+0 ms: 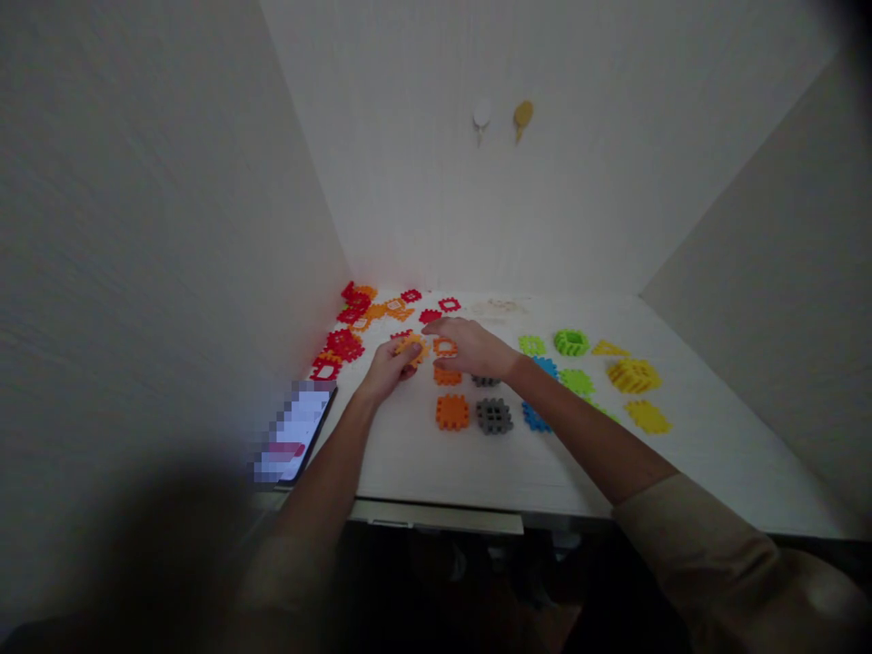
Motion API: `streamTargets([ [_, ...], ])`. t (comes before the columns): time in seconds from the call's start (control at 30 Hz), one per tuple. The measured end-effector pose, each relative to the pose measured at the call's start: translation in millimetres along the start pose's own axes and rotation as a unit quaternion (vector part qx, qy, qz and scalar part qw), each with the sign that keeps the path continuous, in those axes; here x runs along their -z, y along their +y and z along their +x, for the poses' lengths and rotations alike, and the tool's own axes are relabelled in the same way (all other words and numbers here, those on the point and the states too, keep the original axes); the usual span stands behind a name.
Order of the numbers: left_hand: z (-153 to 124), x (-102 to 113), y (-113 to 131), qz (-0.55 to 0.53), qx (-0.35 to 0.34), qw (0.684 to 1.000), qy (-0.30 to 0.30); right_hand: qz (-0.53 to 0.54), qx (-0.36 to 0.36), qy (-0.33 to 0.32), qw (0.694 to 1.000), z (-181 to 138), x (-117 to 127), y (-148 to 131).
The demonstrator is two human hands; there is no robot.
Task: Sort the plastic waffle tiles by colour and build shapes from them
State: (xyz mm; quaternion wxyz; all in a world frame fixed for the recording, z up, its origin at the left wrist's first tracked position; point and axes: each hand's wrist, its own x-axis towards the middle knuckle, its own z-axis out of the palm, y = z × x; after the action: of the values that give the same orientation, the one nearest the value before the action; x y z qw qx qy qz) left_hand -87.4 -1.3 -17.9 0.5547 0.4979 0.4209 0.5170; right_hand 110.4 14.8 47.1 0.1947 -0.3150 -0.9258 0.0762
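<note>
Over the left-centre of the white table (409,463), my left hand (387,371) is closed on a light orange interlocking tile (413,345) with notched edges. My right hand (473,345) is just to its right, fingers stretched out and apart, with nothing seen in it. Below its fingers lie an orange square frame tile (445,347) and an orange tile (447,375), partly covered by the hand. Nearer to me is a solid orange tile (451,412), with a grey tile stack (494,416) beside it. My right wrist and forearm hide parts of the grey, blue and green pieces.
Red tiles (345,345) and orange tiles (395,309) lie in a loose heap by the left wall. Blue tiles (537,416), green tiles (570,342) and yellow tiles (633,374) are on the right. A phone (296,434) lies at the left front edge. Two hooks (523,113) are on the back wall.
</note>
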Motion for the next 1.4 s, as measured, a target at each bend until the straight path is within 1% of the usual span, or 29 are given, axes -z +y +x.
streamTargets([
  [0.1, -3, 1, 2, 0.060, -0.024, 0.997, -0.038, 0.012, 0.060, -0.007, 0.998, 4, 0, -11],
  [0.2, -5, 1, 5, 0.088, -0.035, 0.994, -0.060, 0.001, 0.067, -0.028, 0.997, 5, 1, -18],
  [0.27, -6, -1, 7, 0.076, -0.036, 0.995, -0.060, -0.016, 0.046, -0.028, 0.998, 5, 2, -20],
  [0.33, -5, -3, 8, 0.047, -0.035, 0.997, -0.051, -0.040, 0.011, -0.013, 0.999, 4, 3, -21],
  [0.47, -2, -4, 8, -0.016, -0.040, 0.999, -0.011, -0.095, -0.059, 0.017, 0.994, 0, 3, -20],
  [0.53, 0, -3, 6, -0.035, -0.045, 0.998, 0.008, -0.112, -0.087, 0.014, 0.990, -2, 2, -18],
  [0.6, 2, -1, 3, -0.040, -0.047, 0.998, 0.021, -0.113, -0.098, -0.002, 0.989, -4, 2, -16],
  [0.7, 4, 1, 0, -0.029, -0.039, 0.998, 0.033, -0.088, -0.082, -0.013, 0.993, -7, 3, -10],
  [0.83, 4, -1, -1, -0.015, -0.032, 0.999, 0.033, -0.058, -0.017, 0.028, 0.998, -12, 7, -2],
  [0.9, 3, -3, 0, -0.007, -0.032, 0.999, 0.026, -0.054, 0.011, 0.036, 0.998, -12, 8, 0],
  [1.0, 3, -5, -1, 0.006, -0.029, 1.000, 0.010, -0.051, 0.022, 0.011, 0.998, -12, 7, 0],
  [1.13, 4, -6, -4, 0.033, -0.024, 0.999, -0.007, -0.058, 0.011, -0.024, 0.998, -10, 3, 1],
  [1.27, 3, -2, -1, 0.094, -0.037, 0.995, 0.010, -0.065, -0.031, -0.046, 0.996, -10, 0, 8],
  [1.33, 2, 3, 2, 0.139, -0.048, 0.989, 0.020, -0.072, -0.056, -0.069, 0.993, -11, -1, 13],
  [1.4, 0, 8, 5, 0.185, -0.051, 0.981, 0.012, -0.087, -0.077, -0.101, 0.988, -12, -2, 17],
])
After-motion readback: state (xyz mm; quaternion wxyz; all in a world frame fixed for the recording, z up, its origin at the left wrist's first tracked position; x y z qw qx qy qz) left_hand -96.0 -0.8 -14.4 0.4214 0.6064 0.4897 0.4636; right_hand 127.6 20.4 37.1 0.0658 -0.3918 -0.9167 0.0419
